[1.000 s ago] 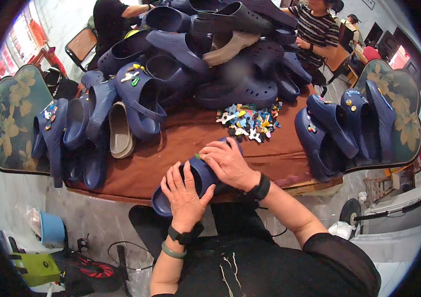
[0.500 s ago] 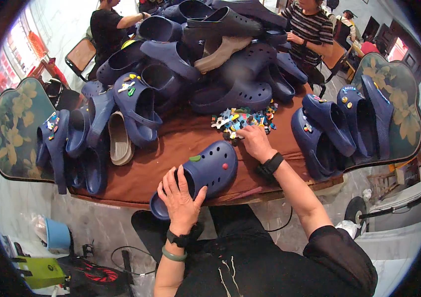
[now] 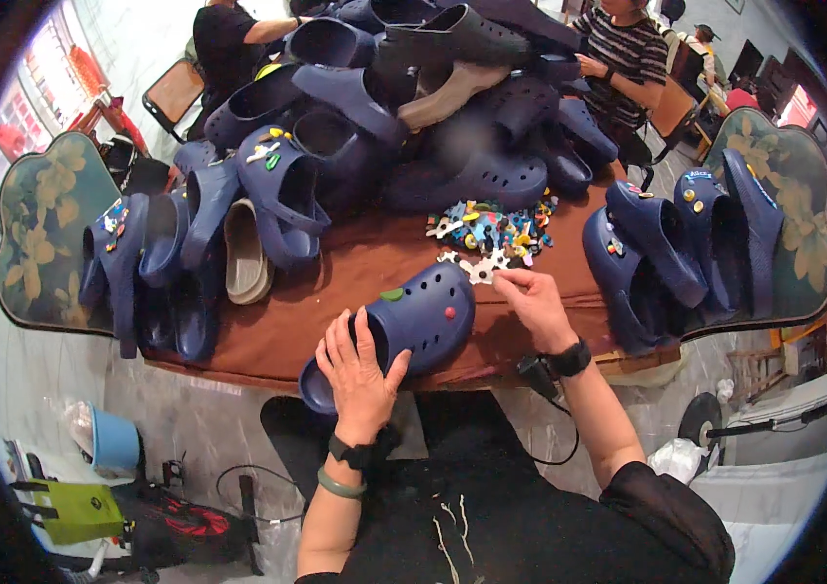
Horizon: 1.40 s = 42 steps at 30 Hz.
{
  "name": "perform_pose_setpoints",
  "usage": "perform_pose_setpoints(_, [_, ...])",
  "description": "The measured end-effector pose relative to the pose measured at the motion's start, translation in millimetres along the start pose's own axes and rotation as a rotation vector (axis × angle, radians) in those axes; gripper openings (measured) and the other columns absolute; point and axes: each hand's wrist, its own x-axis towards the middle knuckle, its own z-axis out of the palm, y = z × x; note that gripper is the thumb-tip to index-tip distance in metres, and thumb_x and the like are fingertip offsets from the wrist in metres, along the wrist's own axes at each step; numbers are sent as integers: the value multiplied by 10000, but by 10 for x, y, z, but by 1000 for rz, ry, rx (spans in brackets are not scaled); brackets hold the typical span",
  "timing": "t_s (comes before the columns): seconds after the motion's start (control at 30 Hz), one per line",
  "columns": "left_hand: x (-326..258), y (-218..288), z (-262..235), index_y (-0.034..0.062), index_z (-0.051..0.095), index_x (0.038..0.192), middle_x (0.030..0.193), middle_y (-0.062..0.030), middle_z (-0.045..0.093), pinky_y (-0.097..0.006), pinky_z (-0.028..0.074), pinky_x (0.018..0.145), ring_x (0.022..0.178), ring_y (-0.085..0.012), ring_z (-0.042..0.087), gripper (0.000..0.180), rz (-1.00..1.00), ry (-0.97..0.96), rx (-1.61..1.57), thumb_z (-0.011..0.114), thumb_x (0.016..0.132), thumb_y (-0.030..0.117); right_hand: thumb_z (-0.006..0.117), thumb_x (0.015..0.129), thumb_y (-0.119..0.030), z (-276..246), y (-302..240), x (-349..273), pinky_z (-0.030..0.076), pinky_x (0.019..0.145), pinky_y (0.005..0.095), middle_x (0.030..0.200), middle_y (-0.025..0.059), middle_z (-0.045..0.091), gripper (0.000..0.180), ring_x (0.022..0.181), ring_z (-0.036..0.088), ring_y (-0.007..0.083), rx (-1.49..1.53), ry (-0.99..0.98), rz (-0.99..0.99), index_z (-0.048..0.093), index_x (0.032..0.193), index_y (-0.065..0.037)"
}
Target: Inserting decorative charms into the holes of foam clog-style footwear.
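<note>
A navy clog (image 3: 433,310) lies on the brown cloth in front of me, toe pointing away to the right. On its perforated top sit a green charm (image 3: 391,294) and a round red charm (image 3: 450,312). My left hand (image 3: 360,380) grips the clog at its heel opening, fingers over the near side and thumb along the edge. To the right of the toe, my right hand (image 3: 537,307) pinches at a white shoe charm (image 3: 482,271) with thumb and forefinger. Just beyond is a heap of small colourful shoe charms (image 3: 501,229).
A tall pile of navy clogs (image 3: 355,102) rises at the back. Charm-decorated clogs stand at left (image 3: 272,175) and right (image 3: 701,224), beside a grey-beige clog (image 3: 246,253). Two people sit behind the pile. A black device with a cable (image 3: 535,370) hangs by the table edge.
My right hand has drawn back from the charm heap toward me, and white charms now lie nearer the clog. My left hand keeps its hold on the clog.
</note>
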Motion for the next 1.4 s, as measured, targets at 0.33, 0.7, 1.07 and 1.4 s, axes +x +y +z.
perform_pose_setpoints(0.33, [-103,-52,216,24,370,1400,1416,-209,382,-534,209,1123,1364,-380,307,648,-79,167,-110,591,929,412,729,748,-47,598,-111,-657,400,922,446,936,17,644,338,936,592,213,-690,67,-850,686,1081,-89])
perform_pose_setpoints(0.7, [-125,0,159,54,601,1050,1103,-91,559,-478,317,984,1116,-301,480,207,105,252,-103,642,898,188,686,775,-101,945,-129,-761,392,961,466,956,32,617,329,940,585,207,-844,65,-938,657,1097,-42])
perform_pose_setpoints(1.07, [-62,-65,93,36,571,926,860,-91,556,-453,348,927,945,-274,553,101,176,143,-309,643,887,94,551,767,-110,1135,-324,-817,403,1039,427,891,139,609,278,894,574,267,-1238,-16,-984,638,963,67])
perform_pose_setpoints(1.4, [33,8,17,23,598,942,859,-125,583,-422,362,869,879,-304,554,171,-34,-95,-474,561,964,189,720,740,-168,602,-194,-382,464,938,430,954,65,623,437,951,595,244,-884,-276,-1194,629,1136,-7])
